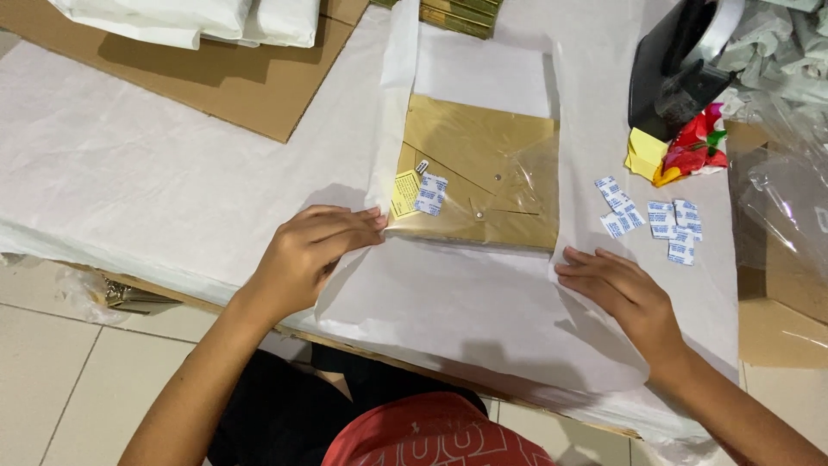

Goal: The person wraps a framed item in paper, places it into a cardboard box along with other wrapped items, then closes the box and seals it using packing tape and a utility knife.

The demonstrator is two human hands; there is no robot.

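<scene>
My left hand (pixel 306 255) pinches the left flap of the white tissue sheet (pixel 457 302), fingers closed on its edge just at the near-left corner of the gold box (pixel 483 173). My right hand (pixel 617 289) lies open and flat on the sheet's right flap, pressing it to the desk (pixel 129 155) beside the box's near-right corner.

From the head camera, I judge this to be the wrapping step: the box sits in the middle of the sheet near the desk's front edge, its top bare, with the left flap part-raised along its side. A yellow tag (pixel 404 193) and one small white sachet (pixel 430 194) rest on the lid under clear film. The next move, as I read it, calls for drawing the flap across the lid without tearing the thin paper or knocking the sachet off.

Around it: more sachets (pixel 655 217) lie scattered on the right flap, close to my right hand, and would be in the way if that side is lifted. A black tape dispenser (pixel 677 73) stands at the far-right, with yellow notes (pixel 645 154) and a red wrapper (pixel 699 142) beside it. Brown cardboard (pixel 233 82) and white bags (pixel 198 17) sit at the far-left corner, well apart.
</scene>
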